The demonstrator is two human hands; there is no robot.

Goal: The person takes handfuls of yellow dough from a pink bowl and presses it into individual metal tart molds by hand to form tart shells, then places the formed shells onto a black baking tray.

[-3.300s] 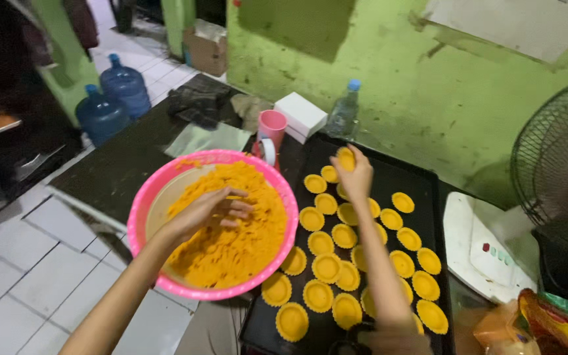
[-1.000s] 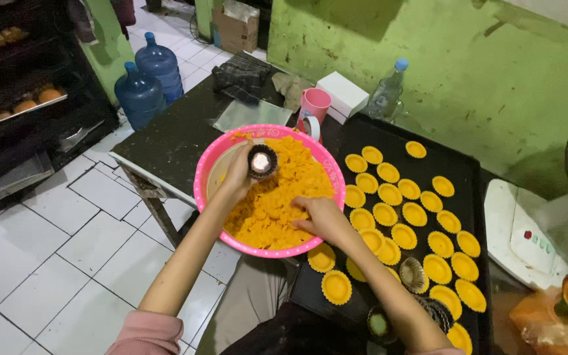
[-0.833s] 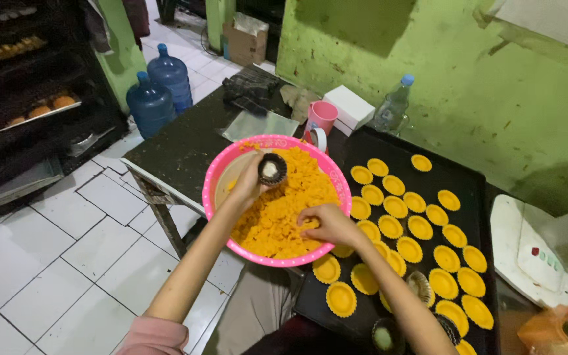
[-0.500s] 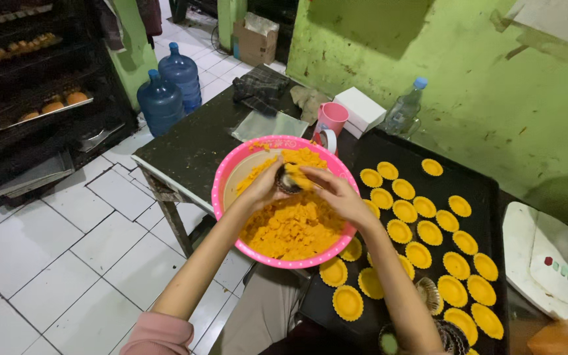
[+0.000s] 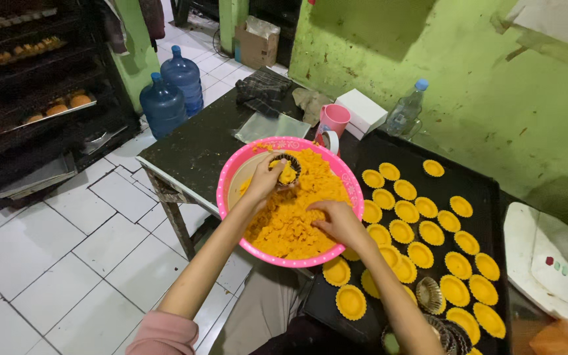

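Observation:
A pink plastic basin (image 5: 231, 181) full of crumbly orange dough (image 5: 294, 220) sits at the table's front. My left hand (image 5: 265, 181) holds a small fluted metal mould (image 5: 287, 169) with a bit of dough in it, over the basin's far side. My right hand (image 5: 336, 220) is down in the dough at the basin's right, fingers closed into it. To the right lies a black baking tray (image 5: 484, 194) with several dough-filled moulds (image 5: 402, 230) in rows. An empty metal mould (image 5: 430, 294) sits among them.
A pink mug (image 5: 334, 119), a tape roll (image 5: 327, 139), a white box (image 5: 361, 110) and a clear bottle (image 5: 406, 110) stand behind the basin. Two blue water jugs (image 5: 165, 102) stand on the tiled floor at left, next to a dark rack holding trays (image 5: 54, 108). A white appliance (image 5: 547, 263) is at right.
My right hand has dropped from the mould back into the dough at the basin's right. My left hand keeps the mould, which now has dough in it.

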